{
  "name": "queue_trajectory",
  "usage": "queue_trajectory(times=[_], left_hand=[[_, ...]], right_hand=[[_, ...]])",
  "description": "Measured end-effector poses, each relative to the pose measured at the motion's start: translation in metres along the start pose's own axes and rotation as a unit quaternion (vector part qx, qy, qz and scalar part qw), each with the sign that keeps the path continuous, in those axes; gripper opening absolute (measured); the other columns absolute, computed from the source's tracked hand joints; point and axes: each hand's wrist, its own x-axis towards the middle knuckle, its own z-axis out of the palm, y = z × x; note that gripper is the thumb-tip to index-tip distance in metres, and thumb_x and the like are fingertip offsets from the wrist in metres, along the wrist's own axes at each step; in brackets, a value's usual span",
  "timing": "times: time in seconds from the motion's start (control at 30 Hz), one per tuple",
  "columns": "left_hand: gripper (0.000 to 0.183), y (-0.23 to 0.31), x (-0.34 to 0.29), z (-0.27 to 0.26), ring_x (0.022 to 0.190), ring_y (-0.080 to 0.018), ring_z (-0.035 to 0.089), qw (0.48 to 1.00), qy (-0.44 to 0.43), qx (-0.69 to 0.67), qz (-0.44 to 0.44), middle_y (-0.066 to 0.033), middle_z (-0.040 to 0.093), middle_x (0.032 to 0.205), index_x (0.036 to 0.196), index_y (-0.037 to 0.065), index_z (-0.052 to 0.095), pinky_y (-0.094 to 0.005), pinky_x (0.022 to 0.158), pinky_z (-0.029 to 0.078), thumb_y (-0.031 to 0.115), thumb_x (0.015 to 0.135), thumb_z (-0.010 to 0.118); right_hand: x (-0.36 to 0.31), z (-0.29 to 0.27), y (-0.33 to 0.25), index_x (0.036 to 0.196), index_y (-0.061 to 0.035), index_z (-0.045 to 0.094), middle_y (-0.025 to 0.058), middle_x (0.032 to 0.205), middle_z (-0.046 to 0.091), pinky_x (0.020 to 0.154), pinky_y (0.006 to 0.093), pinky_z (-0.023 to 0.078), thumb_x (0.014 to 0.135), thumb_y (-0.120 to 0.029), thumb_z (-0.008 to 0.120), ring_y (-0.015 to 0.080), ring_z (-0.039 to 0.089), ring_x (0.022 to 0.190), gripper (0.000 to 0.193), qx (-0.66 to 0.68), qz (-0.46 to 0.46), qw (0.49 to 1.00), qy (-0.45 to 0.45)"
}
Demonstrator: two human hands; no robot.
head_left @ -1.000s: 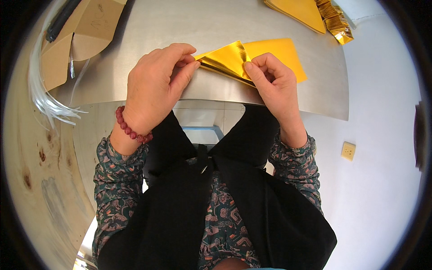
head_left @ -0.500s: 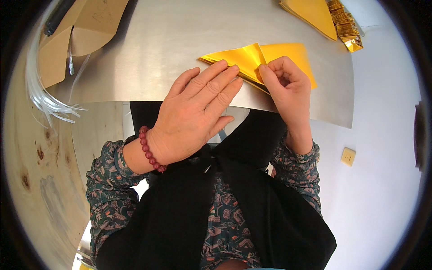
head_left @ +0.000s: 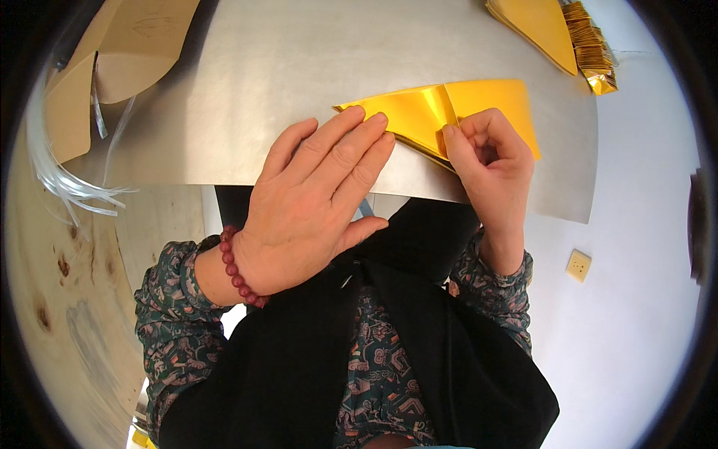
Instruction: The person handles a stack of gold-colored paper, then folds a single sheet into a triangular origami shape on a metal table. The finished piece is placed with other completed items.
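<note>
A shiny gold foil paper (head_left: 411, 108), partly folded over, lies near the front edge of the metal table. Its left end narrows to a point, and several layers show along the near edge. My left hand (head_left: 318, 179) is open, with fingers stretched out and their tips resting on the paper's left part. On the right, my right hand (head_left: 493, 153) pinches the folded edge of the paper between thumb and bent fingers. The far right part of the sheet spreads out behind that hand.
A stack of gold paper (head_left: 535, 30) sits at the far right, beside a row of folded gold foil pieces (head_left: 591, 49). A cardboard box (head_left: 142, 52) with clear plastic strips (head_left: 56, 183) stands at left. The metal table (head_left: 277, 75) ends just before my body.
My right hand has moved slightly right and nearer, drawing the paper's folded edge along. My left hand has slid a little left and nearer. The whole view has shifted slightly.
</note>
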Motion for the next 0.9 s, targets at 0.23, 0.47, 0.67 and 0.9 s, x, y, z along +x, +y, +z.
queue_trajectory(times=[0.23,0.47,0.67,0.9], left_hand=[[0.086,0.002,0.0,-0.002,0.149,-0.0362,0.045,1.0,-0.016,-0.007,-0.008,-0.0125,0.051,0.16,0.152,0.004,0.056,-0.0512,0.119,0.037,0.038,0.078,0.083],[0.091,0.008,0.004,-0.007,0.151,-0.0361,0.043,0.999,-0.05,-0.001,-0.021,-0.0124,0.049,0.162,0.153,0.004,0.055,-0.0503,0.12,0.036,0.034,0.073,0.087],[0.092,0.014,0.005,-0.007,0.153,-0.0366,0.042,0.998,-0.051,0.002,-0.028,-0.0138,0.049,0.163,0.152,0.003,0.055,-0.0493,0.121,0.035,0.031,0.072,0.09],[0.092,0.015,0.006,-0.007,0.154,-0.0379,0.041,0.998,-0.055,0.01,-0.028,-0.0197,0.047,0.163,0.154,0.004,0.054,-0.0501,0.121,0.034,0.034,0.074,0.088]], right_hand=[[-0.001,0.0,-0.001,0.083,-0.0053,0.065,-0.0102,0.071,0.054,0.058,0.0171,0.034,0.093,-0.003,0.078,-0.002,0.043,0.065,0.016,0.019,0.018,1.0,0.0],[0.001,-0.003,-0.002,0.083,-0.0044,0.065,-0.0099,0.07,0.053,0.057,0.0172,0.036,0.092,-0.003,0.079,-0.0011,0.042,0.064,0.017,0.043,0.025,0.999,-0.001],[0.001,-0.004,-0.001,0.083,-0.0039,0.065,-0.0093,0.069,0.053,0.056,0.0179,0.036,0.092,-0.002,0.079,-0.0008,0.043,0.063,0.016,0.055,0.027,0.998,0.0],[0.003,-0.006,0.002,0.084,-0.0035,0.067,-0.0063,0.067,0.055,0.055,0.0193,0.039,0.09,-0.003,0.08,0.0008,0.046,0.061,0.014,0.027,0.001,1.0,-0.001]])
